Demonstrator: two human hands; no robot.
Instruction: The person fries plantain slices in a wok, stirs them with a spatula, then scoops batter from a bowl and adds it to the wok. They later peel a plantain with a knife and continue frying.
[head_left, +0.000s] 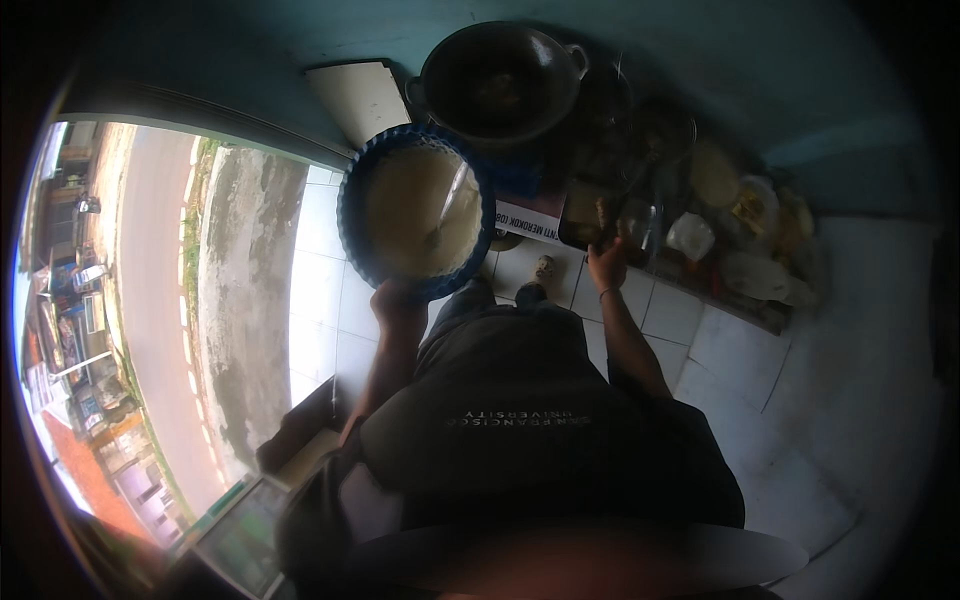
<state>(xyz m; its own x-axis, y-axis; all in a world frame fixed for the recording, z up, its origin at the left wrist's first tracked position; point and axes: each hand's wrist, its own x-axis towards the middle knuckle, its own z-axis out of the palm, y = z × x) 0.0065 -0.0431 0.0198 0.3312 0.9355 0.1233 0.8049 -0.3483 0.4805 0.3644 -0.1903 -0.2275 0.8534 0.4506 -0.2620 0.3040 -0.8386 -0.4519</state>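
Observation:
My left hand (401, 306) grips the near rim of a blue basin with a scalloped edge (351, 240). Pale, creamy batter (401, 199) fills much of it, and a metal spoon (454, 187) leans in the batter against the far right side. My right hand (609, 264) is at the front edge of a dark rectangular tray (576, 214). A brownish, narrow item (601, 211) shows just beyond the fingers; shadow hides whether the hand holds it or the tray.
Beyond the basin sits a large two-handled wok (502, 82) beside a pale board (360, 97). Clear plastic bags (690, 236) and other goods crowd the right of the low table. A printed strip (529, 220) bears writing. On the left, a doorway opens onto a road (161, 300).

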